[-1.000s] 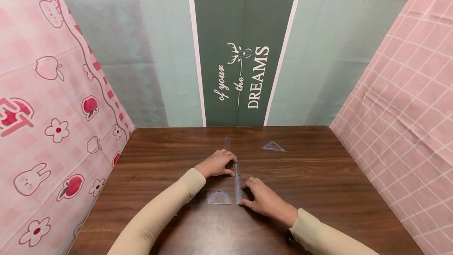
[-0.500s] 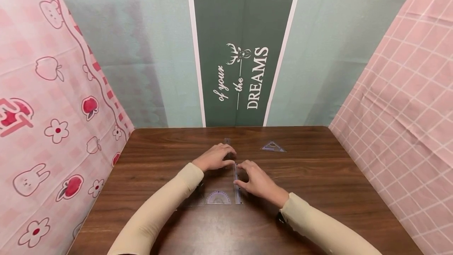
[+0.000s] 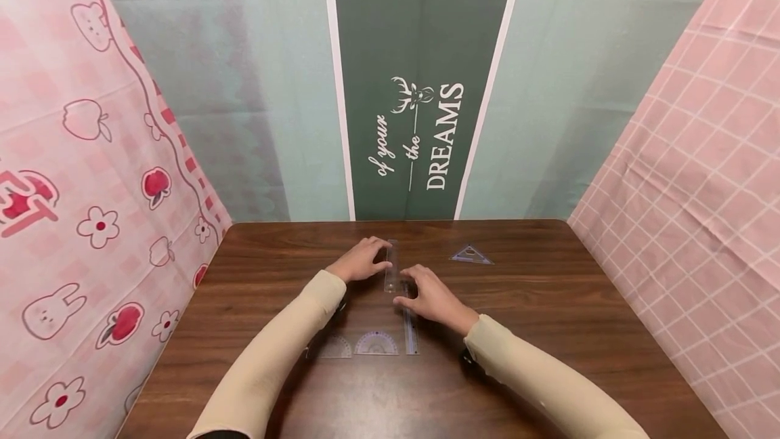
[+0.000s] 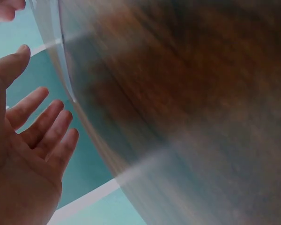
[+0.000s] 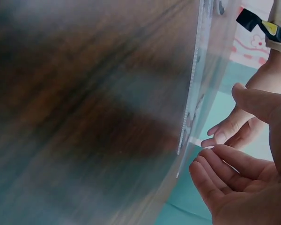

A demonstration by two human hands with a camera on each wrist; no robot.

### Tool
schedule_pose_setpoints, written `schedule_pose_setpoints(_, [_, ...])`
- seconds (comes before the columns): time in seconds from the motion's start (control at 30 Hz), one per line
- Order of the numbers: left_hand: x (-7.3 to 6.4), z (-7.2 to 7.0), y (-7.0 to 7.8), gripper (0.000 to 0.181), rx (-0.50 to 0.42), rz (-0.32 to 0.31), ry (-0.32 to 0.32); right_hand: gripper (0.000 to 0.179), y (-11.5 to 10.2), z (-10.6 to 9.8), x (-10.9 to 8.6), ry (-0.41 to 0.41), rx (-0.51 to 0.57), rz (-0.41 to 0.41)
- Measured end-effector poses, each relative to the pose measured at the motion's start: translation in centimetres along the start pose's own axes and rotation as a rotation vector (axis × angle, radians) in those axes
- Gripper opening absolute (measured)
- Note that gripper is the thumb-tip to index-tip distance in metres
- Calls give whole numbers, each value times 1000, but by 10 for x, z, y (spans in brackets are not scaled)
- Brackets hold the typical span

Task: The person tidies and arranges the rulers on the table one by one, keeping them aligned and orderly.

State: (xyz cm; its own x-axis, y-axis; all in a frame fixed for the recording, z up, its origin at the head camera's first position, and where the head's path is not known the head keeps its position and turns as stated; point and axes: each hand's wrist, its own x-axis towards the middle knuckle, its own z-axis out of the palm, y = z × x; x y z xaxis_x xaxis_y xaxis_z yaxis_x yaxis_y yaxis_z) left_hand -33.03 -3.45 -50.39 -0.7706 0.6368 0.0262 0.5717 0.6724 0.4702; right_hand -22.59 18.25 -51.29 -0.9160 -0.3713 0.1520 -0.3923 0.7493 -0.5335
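Observation:
A clear ruler point(image 3: 392, 268) lies lengthwise near the far middle of the table. My left hand point(image 3: 363, 259) is at its left edge, fingers relaxed and gripping nothing; whether the fingertips touch it I cannot tell. A second ruler, with a blue-purple stripe point(image 3: 411, 332), lies nearer, slightly to the right. My right hand point(image 3: 434, 295) is over its far end, thumb and fingers spread apart. In the left wrist view the left hand point(image 4: 30, 145) has loosely bent fingers. The right wrist view shows the right hand point(image 5: 243, 183) with nothing in it.
Left of the striped ruler lie a purple protractor point(image 3: 376, 343) and a clear protractor point(image 3: 335, 347), partly hidden by the left sleeve. A small set square point(image 3: 471, 255) lies at the far right. Cloth walls surround the wooden table point(image 3: 548, 317).
Both hands have moved away from me along the table. The right hand has slid up the striped ruler to its far end; the left has left that ruler for the clear one, uncovering it.

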Motion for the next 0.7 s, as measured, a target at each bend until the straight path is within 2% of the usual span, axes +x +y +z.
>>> schedule_pose_setpoints(0.2, [11,0,-6,53,-20,-17,6,61,7,5,12,-12,12,17])
schedule_pose_setpoints(0.5, [22,5,-14,56,-20,-73,-27,65,11,10,23,-31,-12,46])
schedule_pose_setpoints(0.7, [29,8,-19,58,2,-85,-8,66,12,12,29,-38,-42,49])
